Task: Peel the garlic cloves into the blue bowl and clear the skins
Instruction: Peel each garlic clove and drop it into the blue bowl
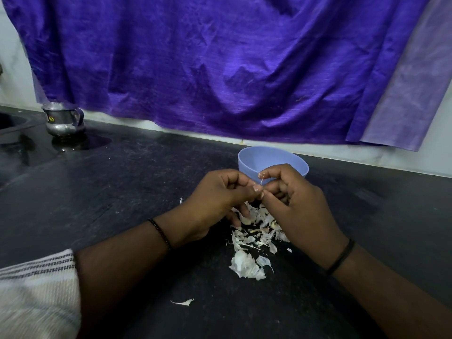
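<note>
The blue bowl (271, 157) stands on the black counter just beyond my hands; its inside is partly hidden by my fingers. My left hand (217, 199) and my right hand (296, 199) meet fingertip to fingertip in front of the bowl. Both are curled round a small garlic clove that is almost wholly hidden between them. A thin white strip of skin (261, 182) shows between my right thumb and forefinger. A pile of white garlic skins (254, 241) lies on the counter below my hands.
A steel jug (64, 119) stands at the back left beside a dark sink (9, 123). A purple cloth (220, 64) hangs over the wall behind the counter. One loose skin (183, 302) lies nearer to me.
</note>
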The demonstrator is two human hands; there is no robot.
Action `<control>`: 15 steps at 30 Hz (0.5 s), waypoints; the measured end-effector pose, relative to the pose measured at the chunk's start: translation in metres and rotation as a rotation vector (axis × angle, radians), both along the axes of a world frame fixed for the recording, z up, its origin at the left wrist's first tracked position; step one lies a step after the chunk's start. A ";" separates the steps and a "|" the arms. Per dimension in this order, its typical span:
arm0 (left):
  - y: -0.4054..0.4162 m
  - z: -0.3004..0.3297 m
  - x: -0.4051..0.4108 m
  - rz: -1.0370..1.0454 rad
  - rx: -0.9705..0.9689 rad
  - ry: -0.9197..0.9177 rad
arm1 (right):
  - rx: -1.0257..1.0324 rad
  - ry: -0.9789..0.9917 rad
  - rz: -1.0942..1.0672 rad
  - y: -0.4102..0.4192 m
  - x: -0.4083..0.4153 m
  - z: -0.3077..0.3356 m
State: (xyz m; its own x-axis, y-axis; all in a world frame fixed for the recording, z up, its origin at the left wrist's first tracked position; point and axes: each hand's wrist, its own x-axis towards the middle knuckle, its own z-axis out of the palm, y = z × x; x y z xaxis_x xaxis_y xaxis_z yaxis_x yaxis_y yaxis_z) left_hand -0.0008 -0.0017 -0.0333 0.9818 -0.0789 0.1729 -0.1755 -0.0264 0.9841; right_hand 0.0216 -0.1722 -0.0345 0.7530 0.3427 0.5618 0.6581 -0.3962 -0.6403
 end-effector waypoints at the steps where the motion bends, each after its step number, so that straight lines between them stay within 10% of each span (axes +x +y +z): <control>1: 0.001 0.000 0.001 0.000 -0.001 0.001 | 0.004 0.010 0.001 0.000 0.000 0.000; 15: 0.001 -0.001 0.002 0.060 0.092 -0.088 | -0.009 0.078 0.022 0.000 -0.003 0.004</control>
